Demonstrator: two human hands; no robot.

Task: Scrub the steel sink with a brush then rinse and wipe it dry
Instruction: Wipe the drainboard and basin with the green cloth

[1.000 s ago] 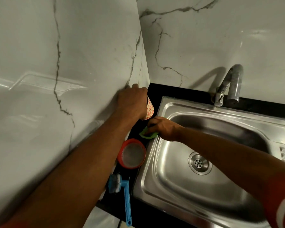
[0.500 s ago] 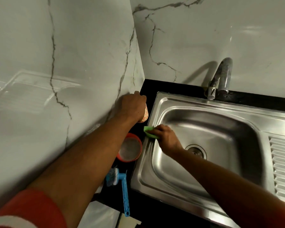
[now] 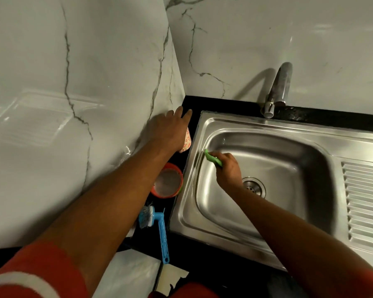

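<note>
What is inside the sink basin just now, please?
Inside the sink: the right hand holding a green scrubber on the left wall, and the drain, partly covered by the wrist.

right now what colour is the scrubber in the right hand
Bright green scrubber, pinched by the right hand; head view.

The narrow strip of black counter (image 3: pixel 190 237) between the marble wall (image 3: pixel 73 104) and the sink (image 3: pixel 267 168) is crowded by a patterned cup (image 3: pixel 187 141), a red bowl (image 3: pixel 168 180) and a blue brush (image 3: pixel 157 224). The basin is occupied at its left side by the right hand (image 3: pixel 228 168); the middle and right side are left open. The back rim is overhung by the tap (image 3: pixel 276 91).
</note>
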